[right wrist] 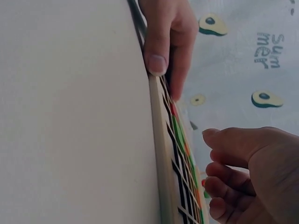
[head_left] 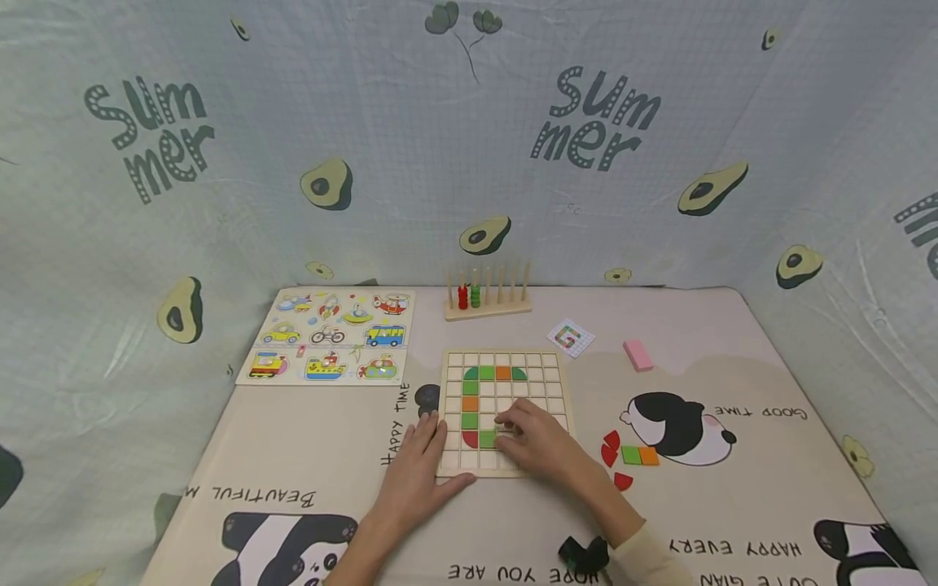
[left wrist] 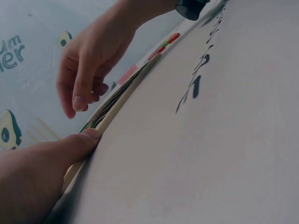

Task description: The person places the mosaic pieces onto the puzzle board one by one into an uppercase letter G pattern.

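Observation:
A wooden grid board (head_left: 450, 465) lies on the table, with green, orange and red tiles forming a C-like outline. My left hand (head_left: 414, 472) lies at its near left corner, fingers along the left side and thumb (left wrist: 88, 135) against the front edge. Over the lower middle squares hovers my right hand (head_left: 538, 443), fingers loosely bent, beside a green tile (head_left: 487, 439) in the bottom row of the outline. In the right wrist view, a gap shows between this hand's thumb (right wrist: 212, 134) and forefinger, and no tile appears between them.
Right of the board lie red quarter-round pieces (head_left: 623, 481), a green square (head_left: 631, 455) and an orange square (head_left: 648, 456). Farther back are a pattern card (head_left: 571, 338), a pink block (head_left: 637, 356), a peg rack (head_left: 487, 312) with beads and a vehicle picture board (head_left: 344, 334).

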A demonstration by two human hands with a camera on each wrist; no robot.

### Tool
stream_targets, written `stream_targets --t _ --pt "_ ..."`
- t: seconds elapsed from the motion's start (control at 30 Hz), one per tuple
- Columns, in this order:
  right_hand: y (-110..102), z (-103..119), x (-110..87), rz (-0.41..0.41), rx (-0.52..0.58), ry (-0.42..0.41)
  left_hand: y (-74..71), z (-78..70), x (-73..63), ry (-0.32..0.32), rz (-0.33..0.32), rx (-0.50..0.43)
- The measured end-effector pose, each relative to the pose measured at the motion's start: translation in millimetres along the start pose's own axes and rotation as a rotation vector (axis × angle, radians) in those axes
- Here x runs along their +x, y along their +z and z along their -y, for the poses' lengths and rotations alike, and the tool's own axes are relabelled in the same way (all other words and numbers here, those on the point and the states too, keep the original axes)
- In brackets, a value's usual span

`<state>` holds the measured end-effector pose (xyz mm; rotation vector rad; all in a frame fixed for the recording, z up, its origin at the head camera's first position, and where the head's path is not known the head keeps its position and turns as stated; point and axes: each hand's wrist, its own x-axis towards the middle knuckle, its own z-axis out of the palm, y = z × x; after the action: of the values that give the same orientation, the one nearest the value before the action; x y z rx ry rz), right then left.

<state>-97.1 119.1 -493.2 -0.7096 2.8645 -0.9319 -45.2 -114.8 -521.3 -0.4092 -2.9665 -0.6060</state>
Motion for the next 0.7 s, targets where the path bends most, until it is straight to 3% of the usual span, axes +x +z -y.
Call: stream_targets --t 0.2,0.7 --pt "-13.3 -5.9 -5.8 -0.026 0.018 0.065 -0.3 -0.3 -0.3 -0.003 0.002 -0.003" --pt "-43.0 -41.0 -25.5 -0.129 -0.023 0.013 0.2 0.6 -0.2 -0.006 0.01 -0.027"
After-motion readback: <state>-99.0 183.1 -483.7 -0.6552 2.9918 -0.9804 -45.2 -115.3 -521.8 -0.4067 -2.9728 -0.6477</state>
